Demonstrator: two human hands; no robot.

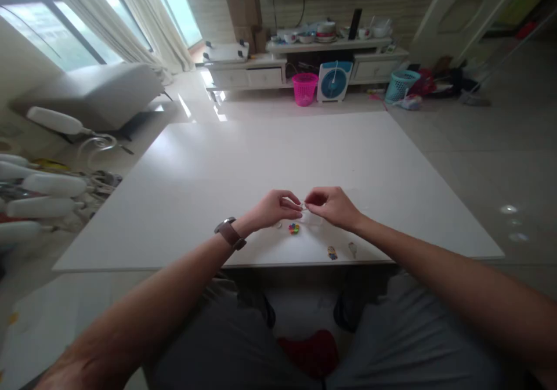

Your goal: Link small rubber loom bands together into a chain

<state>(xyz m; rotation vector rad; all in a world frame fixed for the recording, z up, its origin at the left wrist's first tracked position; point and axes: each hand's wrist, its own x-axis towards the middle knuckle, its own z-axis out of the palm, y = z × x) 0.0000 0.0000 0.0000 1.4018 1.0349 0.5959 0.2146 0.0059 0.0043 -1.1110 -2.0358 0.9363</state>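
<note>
both my hands are up over the near middle of the white table [243,163], fingertips meeting. my left hand [274,209] is curled, thumb and fingers pinched together on a tiny pale ring-like piece [303,206], and my right hand [333,206] pinches that same piece from the other side, so the two hands touch at it (it's too small and blurred for me to say what it is exactly). there's a brown watch [230,233] on my left wrist.

just under my hands, lying on the table, a little multicoloured flower-shaped charm [294,228] sits below the gap between them. nearer the table's front edge, a small yellow and blue figure [332,253] lies flat, and just beside it to the right a small whitish charm [352,249]. something small and pale [278,225] peeks out under my left fingers, can't tell what.

past the table, a pink basket [304,88] stands on the floor next to a blue and white fan [334,80], with a teal basket [401,85] further right, all in front of a low white cabinet [261,75]
</note>
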